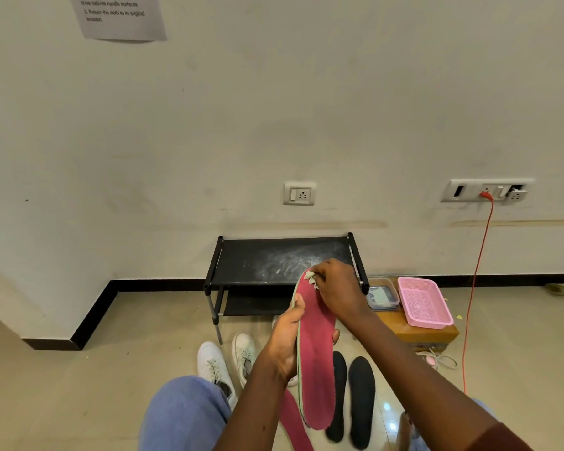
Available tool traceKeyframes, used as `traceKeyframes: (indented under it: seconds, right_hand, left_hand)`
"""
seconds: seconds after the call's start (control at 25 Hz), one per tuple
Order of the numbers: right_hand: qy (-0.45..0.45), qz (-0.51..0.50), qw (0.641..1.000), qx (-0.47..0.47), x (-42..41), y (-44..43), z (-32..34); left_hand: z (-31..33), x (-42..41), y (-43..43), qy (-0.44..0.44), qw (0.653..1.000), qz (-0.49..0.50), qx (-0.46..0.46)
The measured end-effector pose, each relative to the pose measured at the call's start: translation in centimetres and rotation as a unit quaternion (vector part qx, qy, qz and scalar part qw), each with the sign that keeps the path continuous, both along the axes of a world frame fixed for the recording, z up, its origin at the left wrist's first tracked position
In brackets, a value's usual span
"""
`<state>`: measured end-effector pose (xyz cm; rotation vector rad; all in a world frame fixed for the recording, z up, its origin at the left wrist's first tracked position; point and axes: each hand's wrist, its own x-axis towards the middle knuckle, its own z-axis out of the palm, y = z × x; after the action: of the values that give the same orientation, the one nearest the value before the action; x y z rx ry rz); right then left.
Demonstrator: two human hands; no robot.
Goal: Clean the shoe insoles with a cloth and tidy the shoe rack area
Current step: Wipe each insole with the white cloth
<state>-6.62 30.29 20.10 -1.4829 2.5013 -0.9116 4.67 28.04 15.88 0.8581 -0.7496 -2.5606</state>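
A red insole (316, 359) stands nearly upright in front of me, gripped around its middle by my left hand (285, 345). My right hand (337, 289) pinches a small pale cloth (311, 278) against the insole's top end. A second red insole (293, 421) lies on the floor below it, partly hidden. Two black insoles (360, 398) lie side by side on the floor to the right. Behind my hands is the black shoe rack (258, 262), its top shelf smeared with white dust.
A pair of white sneakers (222, 362) sits on the floor left of my hands. A pink basket (424, 302) and a clear lidded box (382, 292) rest on a brown carton right of the rack. A red cable (472, 294) hangs from a wall socket.
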Motion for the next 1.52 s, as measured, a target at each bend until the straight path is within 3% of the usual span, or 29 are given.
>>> traceKeyframes:
  seconds: [0.28,0.76,1.12,1.52]
  right_hand:
    - [-0.037,0.074,0.994,0.074,2.3,2.3,-2.5]
    - [-0.011,-0.05,0.999,-0.009,-0.7,-0.9,-1.1]
    - [-0.057,-0.001,0.991,0.12,1.8,1.5,-2.7]
    - [-0.02,-0.078,0.997,0.003,-0.1,-0.9,-1.8]
  left_hand:
    - [-0.2,-0.2,-0.2,0.026,0.998,0.028,0.041]
    - [0.2,0.0,-0.1,0.011,0.999,0.033,0.033]
    - [-0.9,-0.4,-1.0,0.03,0.998,0.041,0.038]
    - [0.2,0.4,0.1,-0.019,0.999,0.044,0.001]
